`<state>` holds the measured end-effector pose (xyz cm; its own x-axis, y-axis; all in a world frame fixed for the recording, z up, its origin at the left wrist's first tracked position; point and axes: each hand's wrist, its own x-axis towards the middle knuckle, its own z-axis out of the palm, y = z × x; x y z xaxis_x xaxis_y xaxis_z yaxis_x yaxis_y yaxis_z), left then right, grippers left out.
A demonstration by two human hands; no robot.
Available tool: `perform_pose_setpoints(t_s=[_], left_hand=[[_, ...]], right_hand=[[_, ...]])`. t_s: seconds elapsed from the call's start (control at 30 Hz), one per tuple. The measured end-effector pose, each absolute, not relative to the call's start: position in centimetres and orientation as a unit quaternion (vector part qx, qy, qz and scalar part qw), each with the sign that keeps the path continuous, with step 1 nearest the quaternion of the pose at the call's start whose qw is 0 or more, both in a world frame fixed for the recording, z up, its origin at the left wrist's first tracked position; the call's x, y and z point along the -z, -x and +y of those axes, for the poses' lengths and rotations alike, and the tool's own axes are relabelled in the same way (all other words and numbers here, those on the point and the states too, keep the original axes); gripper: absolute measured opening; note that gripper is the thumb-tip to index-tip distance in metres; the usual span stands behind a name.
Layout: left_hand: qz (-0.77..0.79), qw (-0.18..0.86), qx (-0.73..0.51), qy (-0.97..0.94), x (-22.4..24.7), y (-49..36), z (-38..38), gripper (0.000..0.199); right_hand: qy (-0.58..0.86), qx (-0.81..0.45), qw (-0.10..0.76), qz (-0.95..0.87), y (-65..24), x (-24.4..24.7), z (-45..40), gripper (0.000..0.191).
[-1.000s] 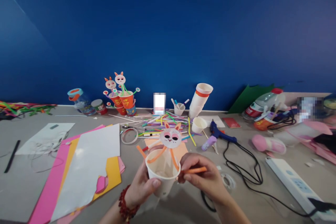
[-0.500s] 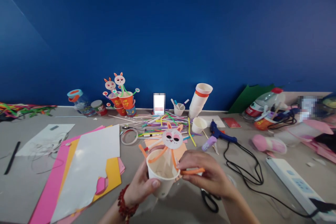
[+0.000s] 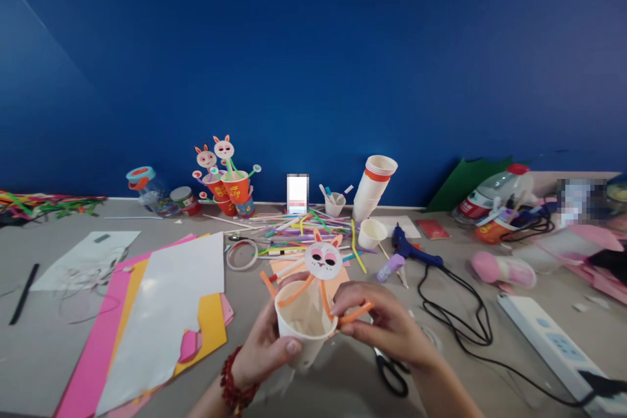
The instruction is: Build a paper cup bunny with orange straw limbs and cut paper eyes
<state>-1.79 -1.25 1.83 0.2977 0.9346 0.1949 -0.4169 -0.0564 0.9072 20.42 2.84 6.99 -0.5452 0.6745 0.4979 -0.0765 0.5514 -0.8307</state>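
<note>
A white paper cup (image 3: 304, 330) is gripped in my left hand (image 3: 269, 346), its open mouth tilted toward me. Orange pipe cleaners (image 3: 326, 297) are fixed at its rim and carry a round white rabbit face (image 3: 324, 260) with orange-pink ears. My right hand (image 3: 379, 323) pinches the orange pipe cleaner that sticks out at the rim's right side. Another orange end (image 3: 268, 283) juts out on the left of the cup.
Black scissors (image 3: 390, 372) lie beneath my right hand. A blue glue gun (image 3: 414, 249) with a black cord, a power strip (image 3: 551, 339), stacked cups (image 3: 375, 188), tape (image 3: 241, 255) and coloured paper (image 3: 166, 313) surround the work.
The orange end in my right hand has swung from nearly level to slanting upward. The cup and rabbit face have shifted very slightly right.
</note>
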Motion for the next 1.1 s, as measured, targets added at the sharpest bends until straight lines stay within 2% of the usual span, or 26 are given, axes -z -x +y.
perform_pose_setpoints(t_s=[0.27, 0.6, 0.83, 0.9, 0.97, 1.03, 1.1], left_hand=[[0.261, 0.637, -0.535, -0.49, -1.0, 1.8, -1.2, 0.086], [0.253, 0.636, -0.547, -0.482, -0.6, 2.0, -1.2, 0.08], [0.261, 0.627, -0.561, -0.473, -1.8, 2.1, -0.8, 0.094], [0.276, 0.581, -0.599, -0.477, -2.4, 1.9, -0.7, 0.088], [0.311, 0.492, -0.651, -0.488, -2.5, 1.6, -0.7, 0.075], [0.354, 0.347, -0.702, -0.51, -2.4, 1.5, -0.9, 0.064], [0.378, 0.182, -0.722, -0.55, -2.1, 1.4, -1.4, 0.06]], right_hand=[[0.217, -0.438, 0.425, -0.761, -20.5, -6.6, 2.8, 0.018], [0.223, -0.463, 0.43, -0.742, -19.9, -5.8, 2.9, 0.024], [0.24, -0.44, 0.428, -0.752, -19.9, -5.8, 3.0, 0.021], [0.244, -0.431, 0.435, -0.752, -19.9, -5.8, 3.1, 0.019], [0.246, -0.422, 0.446, -0.75, -19.8, -5.8, 3.1, 0.019], [0.246, -0.412, 0.452, -0.751, -19.8, -5.7, 3.1, 0.018], [0.248, -0.399, 0.455, -0.756, -19.8, -5.6, 3.1, 0.015]])
